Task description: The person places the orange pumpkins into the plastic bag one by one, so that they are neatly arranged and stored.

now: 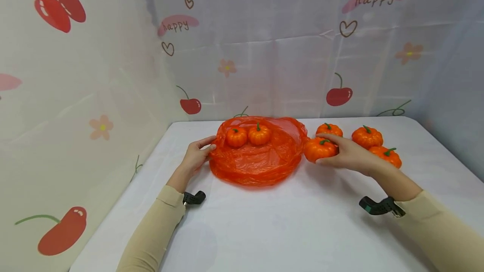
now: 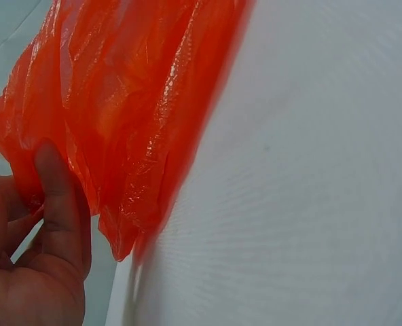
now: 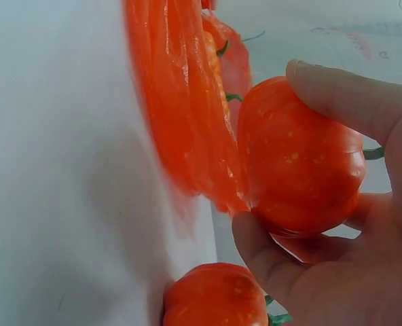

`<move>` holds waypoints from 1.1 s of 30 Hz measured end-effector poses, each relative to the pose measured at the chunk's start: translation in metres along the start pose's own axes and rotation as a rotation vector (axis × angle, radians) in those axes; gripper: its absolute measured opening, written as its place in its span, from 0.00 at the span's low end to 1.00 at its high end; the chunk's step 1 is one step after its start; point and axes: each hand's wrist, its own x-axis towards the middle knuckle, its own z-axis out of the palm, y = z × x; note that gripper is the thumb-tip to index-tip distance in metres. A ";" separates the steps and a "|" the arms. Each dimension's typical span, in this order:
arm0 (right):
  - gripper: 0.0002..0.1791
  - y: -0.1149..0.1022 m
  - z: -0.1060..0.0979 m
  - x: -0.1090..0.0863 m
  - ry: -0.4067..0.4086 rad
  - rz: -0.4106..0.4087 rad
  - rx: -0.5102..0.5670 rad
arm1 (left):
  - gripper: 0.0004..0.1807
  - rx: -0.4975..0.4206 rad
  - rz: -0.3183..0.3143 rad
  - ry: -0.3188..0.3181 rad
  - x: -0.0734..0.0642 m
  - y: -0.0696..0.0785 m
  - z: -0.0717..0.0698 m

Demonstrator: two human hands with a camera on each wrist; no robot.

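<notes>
A thin red plastic bag (image 1: pixel 261 160) lies spread open on the table. Inside it, toward the back, two small orange pumpkins (image 1: pixel 259 134) with green stems sit side by side. My left hand (image 1: pixel 196 154) pinches the bag's left edge between thumb and fingers; the left wrist view shows the crumpled film (image 2: pixel 126 122) in that grip. At the bag's right edge my right hand (image 1: pixel 349 154) holds another pumpkin (image 1: pixel 319 150), thumb on one side and fingers on the other. The right wrist view shows this pumpkin (image 3: pixel 299 159) close beside the bag's rim.
Behind and right of my right hand stand further pumpkins: one at the back (image 1: pixel 330 129), one farther right (image 1: pixel 367 137) and one partly behind my wrist (image 1: pixel 386 155). The white table (image 1: pixel 264 230) meets a printed curtain (image 1: pixel 264 53) at the back.
</notes>
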 end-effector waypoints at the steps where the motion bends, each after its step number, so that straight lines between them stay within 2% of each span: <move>1: 0.56 -0.001 0.000 0.002 0.001 0.001 0.000 | 0.24 0.001 0.000 -0.003 0.000 0.000 0.000; 21: 0.56 -0.026 0.012 0.030 0.021 -0.018 -0.008 | 0.24 0.003 -0.008 0.000 0.000 -0.001 0.002; 33: 0.55 -0.049 0.018 0.066 0.014 -0.017 0.040 | 0.24 0.004 -0.002 -0.006 0.001 -0.001 0.002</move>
